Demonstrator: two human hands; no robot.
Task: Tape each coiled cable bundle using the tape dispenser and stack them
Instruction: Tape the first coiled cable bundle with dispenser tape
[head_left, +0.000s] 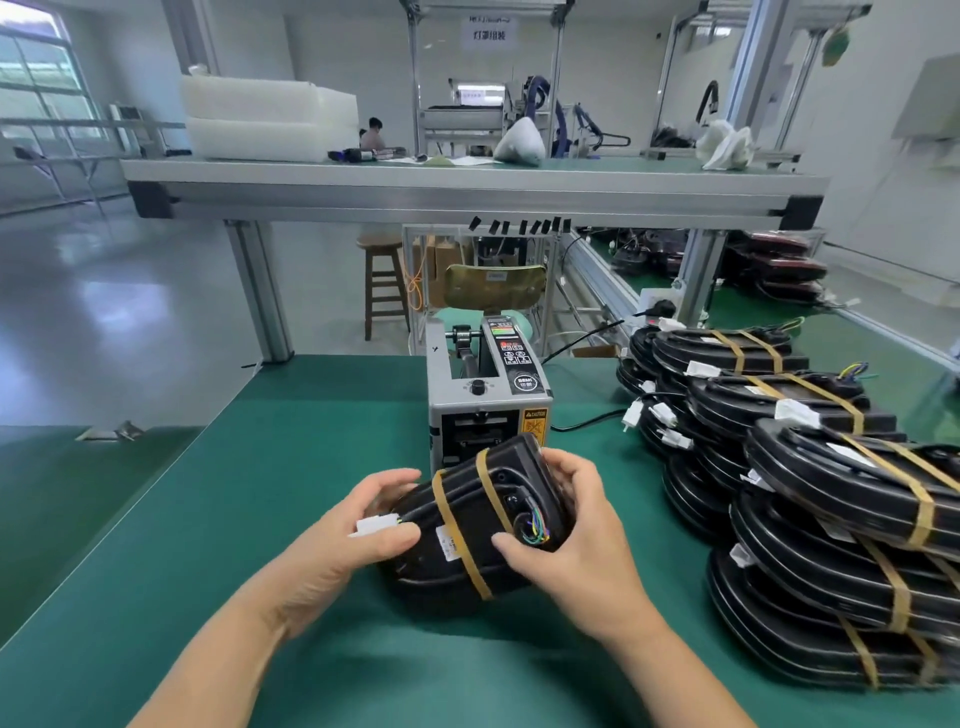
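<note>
Held bundle seemingly blocks tape dispenser; stack right.

Views: one only, the head cam I wear; no second view to overlap with.
Position: above my edge of the table.
Facing: forward and down. My left hand and right hand, both gripping the bundle, sit low centre.
Range: hands close, dispenser just past them, shelf and room farther back.
Lens: wide-angle, straight edges bow.
</note>
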